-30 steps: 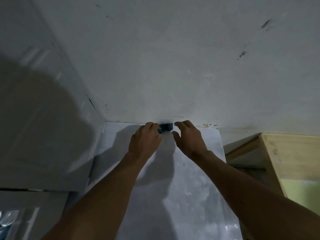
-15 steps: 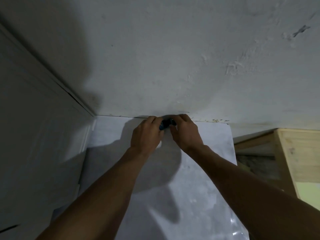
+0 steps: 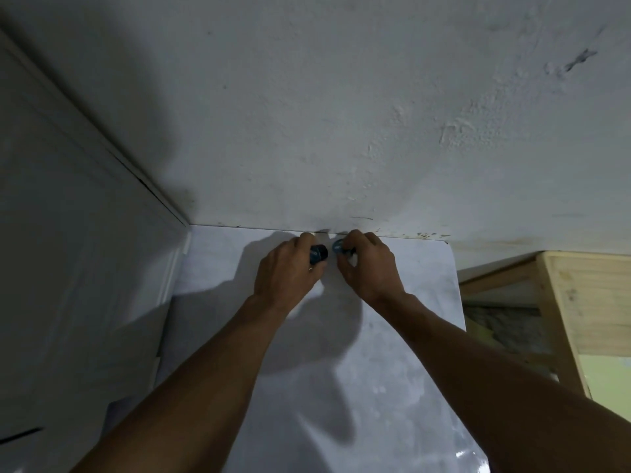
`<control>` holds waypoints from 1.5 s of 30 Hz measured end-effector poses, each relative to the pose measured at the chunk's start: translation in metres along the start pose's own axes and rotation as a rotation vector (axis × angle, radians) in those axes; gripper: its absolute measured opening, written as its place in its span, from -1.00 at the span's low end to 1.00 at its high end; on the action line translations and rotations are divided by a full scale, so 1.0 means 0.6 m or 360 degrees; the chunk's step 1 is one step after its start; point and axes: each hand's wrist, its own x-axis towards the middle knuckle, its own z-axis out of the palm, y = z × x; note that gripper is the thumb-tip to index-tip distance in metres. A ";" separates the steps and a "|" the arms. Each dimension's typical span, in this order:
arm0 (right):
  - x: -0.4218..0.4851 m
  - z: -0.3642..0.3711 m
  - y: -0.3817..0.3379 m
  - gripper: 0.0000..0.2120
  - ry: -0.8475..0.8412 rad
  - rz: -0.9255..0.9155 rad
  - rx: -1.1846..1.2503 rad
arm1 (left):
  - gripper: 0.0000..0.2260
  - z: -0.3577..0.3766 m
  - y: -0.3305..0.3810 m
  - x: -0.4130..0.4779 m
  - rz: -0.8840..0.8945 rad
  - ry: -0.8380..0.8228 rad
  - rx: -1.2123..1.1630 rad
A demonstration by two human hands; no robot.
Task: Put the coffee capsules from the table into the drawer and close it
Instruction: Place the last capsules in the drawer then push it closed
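So both hands are working right at the far edge of the table (image 3: 375, 387), about midway along it, where it's butting up against the wall (image 3: 341, 114). The left hand (image 3: 286, 271) is wrapping its fingers round the left capsule (image 3: 318, 255), a little blue thing poking out of the fist toward the middle. The right hand (image 3: 368, 268) is pinching the right capsule (image 3: 338, 249) the same way, so both hands are clamped on one each. The two capsules are sitting just beside each other, apart by a sliver. I can't tell whether they're resting on the table or already lifting off it. A white cabinet (image 3: 68, 250) is running along the left edge and a wood frame (image 3: 580, 302) is showing past the right edge. The drawer isn't in view, so no idea if it's open. Far as I'm judging it, this is looking like the very start: the grabbing part is happening, nothing is going into the drawer yet, and carrying both over, dropping them in and closing it are all left to do.
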 end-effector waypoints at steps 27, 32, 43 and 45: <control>-0.404 -0.195 -0.123 -0.57 0.0334 -0.0577 0.0387 | -0.59 -0.237 0.156 -0.418 0.0172 0.0616 -0.0325; -0.485 -0.172 -0.173 -0.56 0.0216 -0.0644 0.0460 | -0.57 -0.261 0.130 -0.532 0.0001 0.0662 -0.0367; -0.558 -0.077 -0.352 -0.51 0.0041 -0.0770 0.0437 | -0.63 -0.351 -0.003 -0.690 -0.0179 0.0812 -0.0238; -0.565 -0.044 -0.399 -0.54 0.0025 -0.0798 0.0406 | -0.65 -0.376 -0.049 -0.713 -0.0208 0.0799 -0.0193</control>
